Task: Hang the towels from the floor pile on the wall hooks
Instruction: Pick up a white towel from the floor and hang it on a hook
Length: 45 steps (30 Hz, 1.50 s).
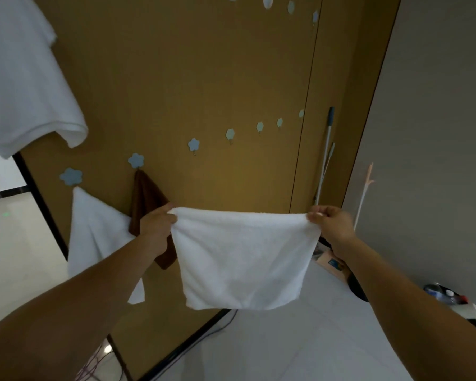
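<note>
A white towel hangs spread in front of the brown wall. My left hand pinches its top left corner and my right hand pinches its top right corner. A row of blue flower-shaped hooks climbs to the right across the wall. The leftmost hook carries a white towel. The second hook carries a brown towel, partly hidden by my left hand. The hook after it is bare, as are several further right. The floor pile is out of view.
A large white cloth hangs at the upper left. A mop handle leans on the wall at the right, beside a thin white stand. Small items lie on the pale tiled floor at the right. A cable runs along the skirting.
</note>
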Available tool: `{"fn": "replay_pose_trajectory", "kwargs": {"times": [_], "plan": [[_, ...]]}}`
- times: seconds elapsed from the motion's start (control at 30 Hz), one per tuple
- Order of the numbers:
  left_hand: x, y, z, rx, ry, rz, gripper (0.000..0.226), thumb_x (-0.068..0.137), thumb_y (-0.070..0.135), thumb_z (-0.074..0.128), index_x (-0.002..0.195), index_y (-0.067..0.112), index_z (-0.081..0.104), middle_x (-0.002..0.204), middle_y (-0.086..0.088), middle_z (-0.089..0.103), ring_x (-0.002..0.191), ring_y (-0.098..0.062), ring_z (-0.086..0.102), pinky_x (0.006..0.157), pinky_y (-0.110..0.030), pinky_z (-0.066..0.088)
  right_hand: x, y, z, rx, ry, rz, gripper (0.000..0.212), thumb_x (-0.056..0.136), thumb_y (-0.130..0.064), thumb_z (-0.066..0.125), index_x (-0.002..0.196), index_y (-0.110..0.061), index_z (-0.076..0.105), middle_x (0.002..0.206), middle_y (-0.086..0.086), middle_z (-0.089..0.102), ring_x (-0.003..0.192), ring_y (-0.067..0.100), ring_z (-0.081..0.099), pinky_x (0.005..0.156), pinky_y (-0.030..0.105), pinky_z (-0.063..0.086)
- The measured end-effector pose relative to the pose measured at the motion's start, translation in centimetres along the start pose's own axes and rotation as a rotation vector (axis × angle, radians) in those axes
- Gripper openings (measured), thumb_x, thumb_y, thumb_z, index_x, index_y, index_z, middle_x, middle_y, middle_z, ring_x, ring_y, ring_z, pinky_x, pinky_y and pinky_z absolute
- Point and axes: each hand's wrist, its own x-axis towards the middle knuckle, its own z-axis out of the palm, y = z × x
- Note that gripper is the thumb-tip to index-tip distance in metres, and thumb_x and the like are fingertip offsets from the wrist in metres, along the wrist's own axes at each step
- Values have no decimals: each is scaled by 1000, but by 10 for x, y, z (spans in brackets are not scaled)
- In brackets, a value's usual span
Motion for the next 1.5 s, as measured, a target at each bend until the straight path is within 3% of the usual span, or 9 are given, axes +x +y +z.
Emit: {"fn": "replay_pose_trajectory", "kwargs": {"times": [0.13,0.27,0.47,0.73,0.87,1.03,1.13,1.23,1.5], "plan": [[-9,0,-2,142,84,25,50,85,-3,53,129,21,60,142,-9,47,121,-31,49,105,-38,42,4,-3,1,-43,-108,-29,24,78,-10,77,96,-23,67,106,4,64,95,24,62,88,36,54],[-24,-4,-6,487,195,168,40,86,5,60,125,15,64,134,-12,56,117,-32,52,98,-33,44,9,-4,3,-262,-174,-90,23,78,-14,79,93,-21,63,91,-4,60,77,10,58,58,16,47],[-43,4,-9,926,299,373,27,88,21,64,112,11,70,107,-12,70,99,-28,63,78,-25,41,18,-7,13,-522,-105,-185,17,86,-28,68,86,-13,60,83,4,59,80,26,59,63,27,42],[-39,31,-20,819,422,536,21,81,22,65,70,6,58,80,-13,54,76,-31,56,68,-41,49,18,-37,58,-217,3,-271,14,84,-17,61,78,-21,49,77,-1,53,69,13,49,58,28,42],[-24,48,-21,556,419,536,15,87,16,60,75,19,50,73,6,52,65,-7,47,57,-24,37,19,-55,81,-33,-93,-293,29,85,-2,44,82,-30,52,89,-10,55,82,6,50,67,22,38],[14,79,-20,344,338,496,24,87,7,51,73,27,52,74,5,58,66,-9,53,56,-21,38,29,-75,107,-162,-350,-379,8,92,-29,56,95,-32,62,104,-12,60,100,17,57,88,37,47],[34,102,-21,212,330,496,33,86,3,43,73,29,57,81,12,61,74,-3,54,62,-17,37,38,-97,126,-349,-487,-477,37,69,-54,79,101,-40,64,105,-25,57,94,-3,56,76,20,48],[53,123,-28,112,240,520,28,86,7,45,70,27,60,79,11,60,72,-4,52,62,-19,36,48,-119,155,-287,-451,-472,29,70,-48,80,91,-29,73,93,-17,69,75,-5,65,61,13,50],[79,170,-47,902,-205,711,35,64,70,70,86,43,64,88,19,63,75,4,58,56,-8,40,70,-170,240,-88,-245,-662,11,92,-27,61,82,-31,60,87,-14,63,83,8,60,70,22,46]]}}
